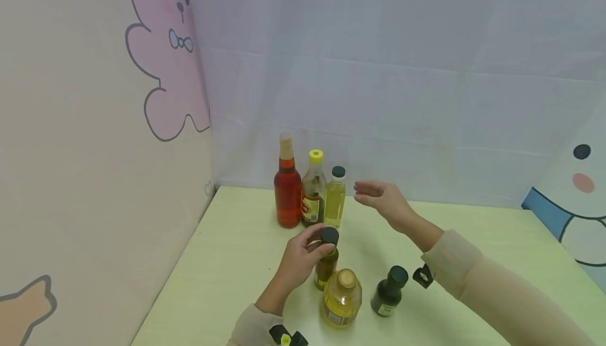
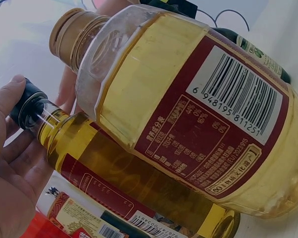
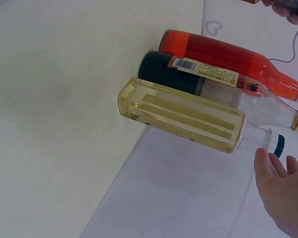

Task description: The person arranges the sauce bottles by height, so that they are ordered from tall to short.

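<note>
My left hand (image 1: 295,263) holds a dark-capped oil bottle (image 1: 325,271) by its cap and neck, thumb on one side and fingers on the other. In the left wrist view this oil bottle (image 2: 116,166) stands behind a wide gold-capped oil bottle (image 2: 154,99). My right hand (image 1: 385,205) is in the air with fingers extended, just right of a square bottle of pale yellow oil (image 1: 334,204). In the right wrist view its fingertips (image 3: 262,161) are close to that bottle's dark cap (image 3: 279,146); whether they touch it cannot be told.
At the back left, a tall bottle of red liquid (image 1: 288,199) and a yellow-capped bottle (image 1: 313,188) stand beside the square one. A small dark green bottle (image 1: 389,292) stands front right on the pale table (image 1: 227,262). A printed wall (image 1: 156,188) borders the left side.
</note>
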`<state>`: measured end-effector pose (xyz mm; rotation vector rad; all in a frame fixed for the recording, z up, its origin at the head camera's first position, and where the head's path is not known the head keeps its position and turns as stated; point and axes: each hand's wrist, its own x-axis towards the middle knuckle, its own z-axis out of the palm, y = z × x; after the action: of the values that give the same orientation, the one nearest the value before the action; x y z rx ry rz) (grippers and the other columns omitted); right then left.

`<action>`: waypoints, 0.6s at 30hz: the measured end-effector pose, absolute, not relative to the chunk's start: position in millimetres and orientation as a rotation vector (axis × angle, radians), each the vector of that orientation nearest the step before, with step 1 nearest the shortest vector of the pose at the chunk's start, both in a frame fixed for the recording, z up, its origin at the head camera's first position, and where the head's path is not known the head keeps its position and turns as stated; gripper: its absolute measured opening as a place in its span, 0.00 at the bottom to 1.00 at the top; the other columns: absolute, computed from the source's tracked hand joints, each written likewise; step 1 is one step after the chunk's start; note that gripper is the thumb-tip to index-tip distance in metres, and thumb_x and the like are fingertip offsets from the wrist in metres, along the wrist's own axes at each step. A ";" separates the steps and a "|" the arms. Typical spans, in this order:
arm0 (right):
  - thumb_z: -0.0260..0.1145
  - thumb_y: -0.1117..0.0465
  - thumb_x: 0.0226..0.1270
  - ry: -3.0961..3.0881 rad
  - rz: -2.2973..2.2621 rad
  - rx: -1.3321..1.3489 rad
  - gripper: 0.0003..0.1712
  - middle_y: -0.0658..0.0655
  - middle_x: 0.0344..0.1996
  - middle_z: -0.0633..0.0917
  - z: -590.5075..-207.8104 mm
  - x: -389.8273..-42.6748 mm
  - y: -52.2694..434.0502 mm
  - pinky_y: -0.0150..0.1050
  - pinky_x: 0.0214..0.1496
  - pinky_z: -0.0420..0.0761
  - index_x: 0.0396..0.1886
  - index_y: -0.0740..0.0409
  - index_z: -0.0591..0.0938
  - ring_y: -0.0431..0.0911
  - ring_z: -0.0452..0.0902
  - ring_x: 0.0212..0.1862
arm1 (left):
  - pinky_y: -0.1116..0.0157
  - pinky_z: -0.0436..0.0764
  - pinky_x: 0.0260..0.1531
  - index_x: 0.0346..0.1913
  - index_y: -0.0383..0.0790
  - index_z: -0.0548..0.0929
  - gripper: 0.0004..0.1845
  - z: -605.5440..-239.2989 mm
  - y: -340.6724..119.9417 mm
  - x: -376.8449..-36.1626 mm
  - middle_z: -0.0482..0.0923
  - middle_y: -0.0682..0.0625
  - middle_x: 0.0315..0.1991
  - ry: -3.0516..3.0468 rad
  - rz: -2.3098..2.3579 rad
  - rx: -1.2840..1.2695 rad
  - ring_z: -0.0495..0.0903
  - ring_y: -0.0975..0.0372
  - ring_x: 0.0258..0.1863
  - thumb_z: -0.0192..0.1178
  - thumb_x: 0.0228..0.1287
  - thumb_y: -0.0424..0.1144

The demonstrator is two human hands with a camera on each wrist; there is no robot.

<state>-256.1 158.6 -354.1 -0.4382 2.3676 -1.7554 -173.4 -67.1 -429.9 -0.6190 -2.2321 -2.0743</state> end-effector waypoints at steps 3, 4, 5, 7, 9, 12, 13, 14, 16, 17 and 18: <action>0.66 0.54 0.57 2.363 -1.767 -0.441 0.32 0.60 0.55 0.73 -355.4 -251.5 161.0 0.49 0.58 0.64 0.59 0.62 0.69 0.51 0.69 0.56 | 0.67 0.72 0.47 0.56 0.43 0.73 0.25 -430.1 -66.9 -173.1 0.74 0.49 0.49 -2.232 -2.073 -0.617 0.73 0.61 0.50 0.62 0.56 0.47; 0.66 0.54 0.57 2.360 -1.774 -0.441 0.32 0.60 0.55 0.73 -355.8 -250.2 162.0 0.49 0.58 0.64 0.59 0.62 0.70 0.51 0.69 0.56 | 0.67 0.72 0.47 0.56 0.43 0.73 0.25 -430.2 -66.9 -173.1 0.74 0.49 0.49 -2.233 -2.073 -0.616 0.73 0.61 0.50 0.62 0.56 0.47; 0.66 0.53 0.57 2.358 -1.777 -0.440 0.32 0.60 0.55 0.74 -356.0 -248.8 163.1 0.48 0.58 0.64 0.59 0.61 0.70 0.51 0.69 0.56 | 0.67 0.72 0.47 0.56 0.43 0.73 0.25 -430.2 -66.9 -173.0 0.74 0.50 0.49 -2.236 -2.071 -0.614 0.73 0.61 0.50 0.62 0.56 0.47; 0.67 0.53 0.56 2.354 -1.785 -0.439 0.32 0.59 0.55 0.74 -356.3 -245.9 165.3 0.48 0.58 0.65 0.59 0.61 0.70 0.50 0.70 0.55 | 0.67 0.72 0.47 0.56 0.43 0.73 0.25 -430.0 -67.0 -173.1 0.74 0.49 0.49 -2.239 -2.069 -0.613 0.73 0.61 0.50 0.62 0.56 0.47; 0.66 0.53 0.56 2.356 -1.785 -0.446 0.32 0.58 0.54 0.74 -355.8 -242.5 167.3 0.48 0.57 0.66 0.59 0.60 0.70 0.49 0.70 0.55 | 0.67 0.72 0.47 0.56 0.43 0.73 0.25 -429.8 -67.0 -173.3 0.74 0.50 0.49 -2.243 -2.069 -0.608 0.73 0.61 0.50 0.62 0.56 0.47; 0.66 0.53 0.56 2.356 -1.783 -0.469 0.33 0.59 0.54 0.74 -355.1 -237.3 170.4 0.47 0.57 0.67 0.59 0.61 0.70 0.50 0.70 0.55 | 0.67 0.72 0.47 0.56 0.43 0.73 0.26 -429.9 -67.2 -173.7 0.74 0.49 0.49 -2.246 -2.069 -0.604 0.73 0.60 0.50 0.62 0.56 0.47; 0.66 0.53 0.57 2.357 -1.782 -0.476 0.32 0.59 0.54 0.75 -354.7 -235.5 171.4 0.47 0.57 0.67 0.59 0.62 0.70 0.50 0.70 0.55 | 0.67 0.72 0.47 0.56 0.43 0.73 0.25 -430.1 -67.3 -173.8 0.74 0.49 0.49 -2.246 -2.069 -0.604 0.73 0.60 0.50 0.62 0.56 0.47; 0.66 0.53 0.57 2.358 -1.780 -0.479 0.32 0.59 0.54 0.75 -354.4 -233.8 172.4 0.47 0.56 0.67 0.59 0.62 0.70 0.50 0.71 0.55 | 0.67 0.72 0.47 0.56 0.43 0.73 0.25 -430.2 -67.3 -173.9 0.74 0.49 0.49 -2.245 -2.070 -0.606 0.73 0.60 0.50 0.62 0.56 0.47; 0.66 0.53 0.57 2.361 -1.778 -0.485 0.32 0.59 0.54 0.75 -354.0 -230.4 174.2 0.46 0.56 0.67 0.59 0.62 0.70 0.50 0.71 0.54 | 0.67 0.72 0.47 0.56 0.42 0.73 0.26 -430.8 -67.7 -174.3 0.74 0.49 0.49 -2.238 -2.070 -0.617 0.73 0.60 0.50 0.62 0.56 0.47; 0.66 0.53 0.57 2.365 -1.773 -0.487 0.32 0.59 0.54 0.75 -353.8 -228.6 174.8 0.46 0.56 0.67 0.58 0.62 0.70 0.50 0.71 0.54 | 0.67 0.72 0.47 0.56 0.42 0.73 0.26 -430.8 -67.7 -174.4 0.74 0.49 0.49 -2.237 -2.069 -0.619 0.73 0.60 0.50 0.62 0.56 0.47; 0.66 0.53 0.57 2.371 -1.767 -0.490 0.31 0.59 0.53 0.75 -353.7 -227.1 175.3 0.46 0.56 0.67 0.58 0.63 0.70 0.50 0.71 0.54 | 0.67 0.72 0.47 0.56 0.41 0.73 0.26 -431.1 -67.9 -174.6 0.74 0.49 0.50 -2.231 -2.069 -0.625 0.73 0.60 0.50 0.62 0.56 0.47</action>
<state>-227.1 175.3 -353.7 -0.4897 2.3706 -1.7674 -174.6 -67.9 -431.1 -0.6252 -2.2315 -2.0690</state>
